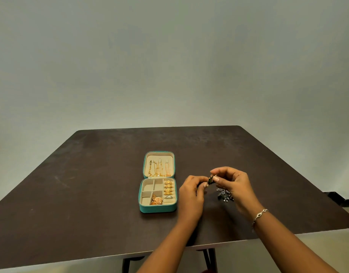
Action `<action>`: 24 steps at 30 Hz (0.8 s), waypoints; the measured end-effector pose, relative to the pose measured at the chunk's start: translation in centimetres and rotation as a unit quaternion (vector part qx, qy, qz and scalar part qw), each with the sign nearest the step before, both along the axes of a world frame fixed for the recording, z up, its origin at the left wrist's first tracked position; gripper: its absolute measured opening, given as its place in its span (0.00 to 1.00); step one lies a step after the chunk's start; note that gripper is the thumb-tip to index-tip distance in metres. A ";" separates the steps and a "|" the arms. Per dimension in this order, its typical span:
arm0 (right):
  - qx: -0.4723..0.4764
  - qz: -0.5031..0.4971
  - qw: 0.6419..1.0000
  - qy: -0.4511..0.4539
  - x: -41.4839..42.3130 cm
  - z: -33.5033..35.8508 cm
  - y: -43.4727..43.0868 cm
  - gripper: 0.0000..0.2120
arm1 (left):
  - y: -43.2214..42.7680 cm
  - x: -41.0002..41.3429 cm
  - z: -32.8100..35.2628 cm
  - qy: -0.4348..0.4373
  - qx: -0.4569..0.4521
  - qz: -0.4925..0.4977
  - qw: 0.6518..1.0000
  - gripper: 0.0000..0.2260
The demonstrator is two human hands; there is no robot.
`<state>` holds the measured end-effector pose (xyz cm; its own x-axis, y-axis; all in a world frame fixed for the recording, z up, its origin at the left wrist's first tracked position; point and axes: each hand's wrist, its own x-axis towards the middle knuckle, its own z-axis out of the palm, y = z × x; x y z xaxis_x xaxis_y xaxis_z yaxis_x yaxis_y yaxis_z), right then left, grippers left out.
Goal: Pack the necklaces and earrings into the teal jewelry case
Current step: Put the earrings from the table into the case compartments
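Note:
The teal jewelry case (pixel 158 209) lies open on the dark table. Gold necklaces (pixel 158 168) hang in its lid. Its base holds a row of gold rings (pixel 168 187), a silver ring, and gold earrings (pixel 156 200) in a front compartment. To the right of the case, my left hand (pixel 191 196) and my right hand (pixel 233 184) pinch a small green and gold earring (pixel 211 179) between their fingertips, above the table. A cluster of dark beaded earrings (pixel 225 195) lies on the table under my right hand, partly hidden.
The dark brown table (pixel 91 184) reaches to a plain wall behind. Its front edge runs under my forearms, with metal legs below. A silver bracelet (pixel 260 214) circles my right wrist. A dark object (pixel 338 199) sits past the table's right edge.

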<state>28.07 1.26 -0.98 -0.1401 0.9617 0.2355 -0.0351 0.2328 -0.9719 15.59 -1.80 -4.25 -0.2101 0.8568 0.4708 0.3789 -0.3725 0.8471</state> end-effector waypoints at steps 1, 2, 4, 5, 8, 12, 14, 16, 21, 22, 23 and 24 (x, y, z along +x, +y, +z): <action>-0.001 -0.002 1.000 0.007 -0.1 0.2 0.1 0.10 | -0.1 -0.2 0.3 0.004 0.014 0.016 1.000 0.08; -0.001 -0.002 1.000 0.009 -0.2 0.4 0.1 0.10 | -0.3 -0.5 0.5 0.013 0.030 0.036 0.999 0.08; 0.003 0.001 1.000 0.002 -0.6 0.7 0.1 0.10 | -0.6 -1.2 1.1 0.024 0.066 0.069 0.995 0.10; 0.006 0.004 1.000 -0.006 -0.8 0.8 0.1 0.11 | -0.8 -1.7 1.4 0.027 0.079 0.082 0.993 0.10; 0.012 0.015 0.999 -0.028 -1.9 1.1 -0.3 0.11 | -1.2 -3.6 1.9 0.039 0.118 0.122 0.985 0.09; 0.011 0.031 0.998 -0.048 -3.9 1.5 -0.8 0.10 | -1.6 -7.0 2.0 0.017 0.136 0.161 0.977 0.08; 0.015 0.041 0.997 -0.060 -5.2 1.6 -0.9 0.10 | -1.8 -9.1 1.7 0.010 0.120 0.184 0.976 0.08; 0.015 0.053 0.996 -0.075 -6.5 1.8 -0.9 0.10 | -2.0 -10.9 1.3 0.013 0.097 0.213 0.972 0.09; 0.003 0.067 0.993 -0.100 -9.9 2.2 -0.6 0.09 | -3.2 -13.1 -0.7 0.031 0.071 0.272 0.959 0.10; 0.004 0.068 0.992 -0.107 -10.4 2.3 -0.4 0.09 | -3.4 -13.2 -1.0 0.028 0.064 0.275 0.959 0.10; 0.008 0.068 0.991 -0.117 -11.0 2.4 -0.2 0.08 | -3.4 -13.2 -1.2 0.027 0.063 0.276 0.959 0.10; 0.015 0.067 0.989 -0.131 -11.4 2.5 0.0 0.08 | -3.4 -13.3 -1.4 0.028 0.062 0.275 0.959 0.09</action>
<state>16.66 1.23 1.49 -0.3255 0.9237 0.2020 0.1850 0.2717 -0.9444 2.32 -5.18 -5.61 -0.5860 0.5594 0.5862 0.5910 -0.1998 0.7815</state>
